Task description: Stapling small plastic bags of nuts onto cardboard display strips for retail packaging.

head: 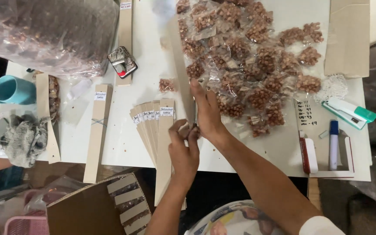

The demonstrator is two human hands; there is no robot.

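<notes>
a long card strip [180,65] is being loaded: right hand [206,112] clamps it, left hand [183,148] pinches its lower end. next needs a peanut packet [167,85] from eleven o'clock.

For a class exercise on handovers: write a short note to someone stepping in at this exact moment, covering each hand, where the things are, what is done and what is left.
Left hand: pinching the lower end of the long card strip.
Right hand: pressing on that strip near the edge of the packets.
Small clear packets of nuts: loose pile, table centre-right.
Fanned labelled strips: left of the hands, bare.
Done: filled strips in the box.
Left: the pile, the fanned strips.
</notes>
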